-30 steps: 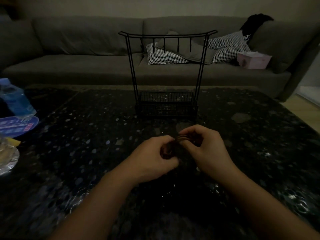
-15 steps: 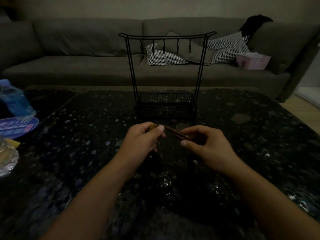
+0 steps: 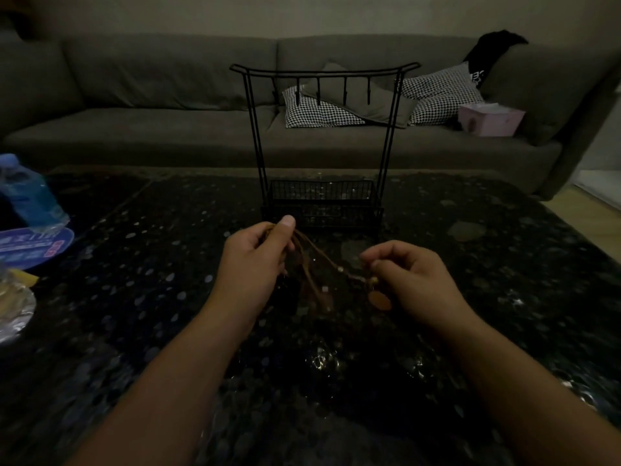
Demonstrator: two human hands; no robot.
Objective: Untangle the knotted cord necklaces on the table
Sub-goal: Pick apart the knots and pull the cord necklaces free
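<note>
Brown cord necklaces [image 3: 311, 264] with small pale beads hang in a bunch above the dark speckled table [image 3: 168, 297]. My left hand [image 3: 255, 260] pinches the top of the bunch between thumb and fingers. One strand runs down to the right to my right hand [image 3: 413, 280], which pinches its end near a bead. An orange round pendant [image 3: 379, 300] dangles just below that hand. Other strands droop toward the table between my hands; their lower ends are hard to see in the dim light.
A black wire jewellery stand [image 3: 322, 146] with hooks and a basket base stands just beyond my hands. A blue water bottle [image 3: 30, 193], a blue fan [image 3: 33, 247] and a foil dish [image 3: 13, 311] lie at the left edge. A grey sofa [image 3: 168, 129] runs behind the table.
My hands have moved apart and lifted. The cords, bunched between them before, now spread out, with a strand stretched to my right hand and the pendant hanging free.
</note>
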